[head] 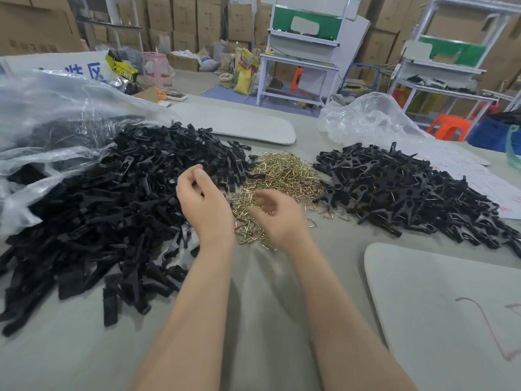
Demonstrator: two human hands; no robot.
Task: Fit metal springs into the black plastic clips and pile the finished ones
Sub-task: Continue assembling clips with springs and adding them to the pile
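**Both hands at the springs' near edge, grips unclear**

The springs [284,173] lie in a loose heap mid-table. They are thin brass-coloured wire bent into small angular loops, tangled and glinting. They point every way, so no single long axis can be read.

The right hand [277,214] hovers over the heap's near edge, palm down, fingers loosely curled. It is blurred, and I cannot tell whether it pinches a spring. The left hand [203,203] sits just left of the heap, over the rim of the clip parts [112,210]. Its fingers curl inward and its thumb is up close to the forefinger. I cannot tell whether anything is held between them.

The coming move, as I judge it, is to pick up a spring and a part. The springs lie beneath and just ahead of the right hand, which is the nearer. The parts lie left of and beyond the left hand. They are flat, long strips of matt black plastic, heaped crosswise and spilling from a clear crinkled bag [56,122] far left of the heap.

Right of the heap lies the finished pile [408,193]: black X-shaped clips with wire showing. Everything rests on a dull grey-green table [267,292].
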